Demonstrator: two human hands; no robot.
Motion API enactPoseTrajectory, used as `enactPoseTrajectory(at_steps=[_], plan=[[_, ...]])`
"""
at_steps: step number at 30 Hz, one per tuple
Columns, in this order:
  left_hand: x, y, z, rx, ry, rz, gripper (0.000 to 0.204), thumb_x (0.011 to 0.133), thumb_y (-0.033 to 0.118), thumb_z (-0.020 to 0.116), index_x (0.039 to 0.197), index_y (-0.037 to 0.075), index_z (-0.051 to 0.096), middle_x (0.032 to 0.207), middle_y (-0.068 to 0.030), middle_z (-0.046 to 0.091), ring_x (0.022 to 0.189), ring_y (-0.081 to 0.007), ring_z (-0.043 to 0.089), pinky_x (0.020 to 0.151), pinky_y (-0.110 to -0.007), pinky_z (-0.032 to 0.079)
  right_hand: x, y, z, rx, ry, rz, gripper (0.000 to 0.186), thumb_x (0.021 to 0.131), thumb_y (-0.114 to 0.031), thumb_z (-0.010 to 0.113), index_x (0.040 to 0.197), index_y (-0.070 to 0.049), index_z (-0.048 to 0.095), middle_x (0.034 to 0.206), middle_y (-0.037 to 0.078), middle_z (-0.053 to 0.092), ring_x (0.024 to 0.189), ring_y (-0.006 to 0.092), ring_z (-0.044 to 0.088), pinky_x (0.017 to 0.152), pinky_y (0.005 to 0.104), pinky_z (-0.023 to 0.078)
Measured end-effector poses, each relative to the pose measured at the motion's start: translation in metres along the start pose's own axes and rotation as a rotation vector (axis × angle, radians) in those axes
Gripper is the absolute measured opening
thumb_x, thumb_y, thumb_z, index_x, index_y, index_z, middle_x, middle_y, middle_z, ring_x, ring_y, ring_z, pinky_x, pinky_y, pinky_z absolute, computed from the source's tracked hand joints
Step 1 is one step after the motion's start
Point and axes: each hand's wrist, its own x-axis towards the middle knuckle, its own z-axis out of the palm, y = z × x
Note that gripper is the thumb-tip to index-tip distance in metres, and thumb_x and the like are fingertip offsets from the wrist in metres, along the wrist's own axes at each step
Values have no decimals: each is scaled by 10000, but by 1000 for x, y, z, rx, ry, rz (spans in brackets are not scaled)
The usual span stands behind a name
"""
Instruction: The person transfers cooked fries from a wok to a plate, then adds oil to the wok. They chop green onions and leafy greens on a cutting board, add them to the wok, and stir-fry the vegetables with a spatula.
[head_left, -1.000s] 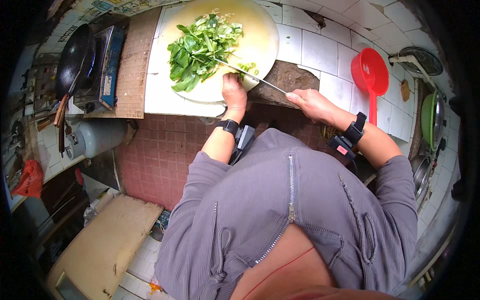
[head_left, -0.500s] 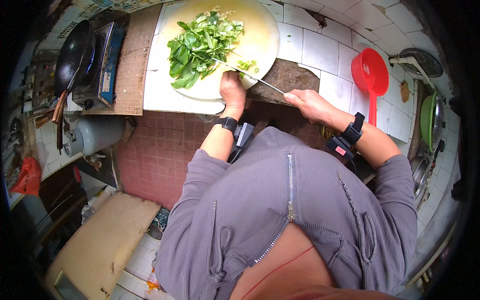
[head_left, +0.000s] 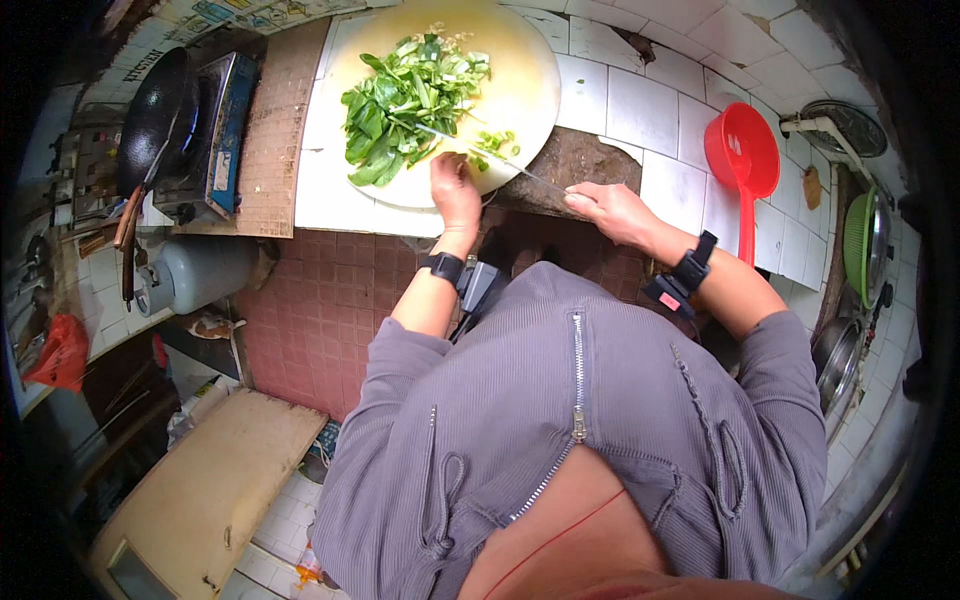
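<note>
My right hand (head_left: 610, 210) is closed on the handle of a long knife (head_left: 530, 174), whose blade reaches across the front of a round pale cutting board (head_left: 525, 75) into a heap of cut leafy greens (head_left: 390, 110). Just below the blade, my left hand (head_left: 455, 200) has its fingers bent and drawn together at the board's front; what they hold, if anything, I cannot make out. A small pile of light green chopped pieces (head_left: 500, 142) lies beside the blade, to the right of that hand.
At the left stand a black wok (head_left: 150, 110) on a gas stove (head_left: 220, 135) and a grey gas cylinder (head_left: 210, 270). A red dipper (head_left: 730, 150) lies on the tiled counter (head_left: 660, 120) to the right, with a green basin (head_left: 858, 240) beyond. A dark stone slab (head_left: 570, 160) is by the board.
My left hand has shifted a little to the left beneath the blade. My right hand and the knife have moved slightly left relative to the board.
</note>
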Motion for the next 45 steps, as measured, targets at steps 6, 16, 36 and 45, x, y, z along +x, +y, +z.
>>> enactPoseTrajectory(at_steps=[6, 16, 36, 45], plan=[[52, 19, -17, -1788, -231, -822, 572, 922, 502, 264, 1268, 56, 357, 1203, -113, 482, 1081, -281, 466, 929, -411, 379, -3, -12, -30, 1273, -518, 538, 701, 864, -628, 249, 1134, -23, 479, 460, 38, 409, 298, 141, 368, 310, 253, 353], [35, 3, 0, -1458, -147, -993, 394, 941, 313, 363, 1085, -34, 481, 1044, -158, 547, 940, -247, 541, 828, -333, 454, -10, 46, 18, 1504, -304, 416, 734, 850, -653, 211, 1134, -34, 486, 466, 22, 398, 318, 138, 393, 347, 269, 375], [7, 9, 22, -123, -249, 0, 437, 791, 129, 531, 1173, -48, 415, 1120, -232, 420, 1046, -381, 399, 947, -426, 311, -38, 5, 147, 1611, -114, 517, 635, 878, -607, 212, 1088, -75, 486, 454, 58, 402, 316, 176, 378, 319, 282, 335], [118, 32, -131, -133, 296, 355, 308, 777, 15, 535, 1075, 53, 471, 1049, -155, 373, 1007, -305, 380, 902, -402, 300, 21, -121, 94, 975, -159, 56, 626, 866, -611, 300, 918, -21, 503, 472, 54, 469, 333, 137, 452, 323, 250, 375]])
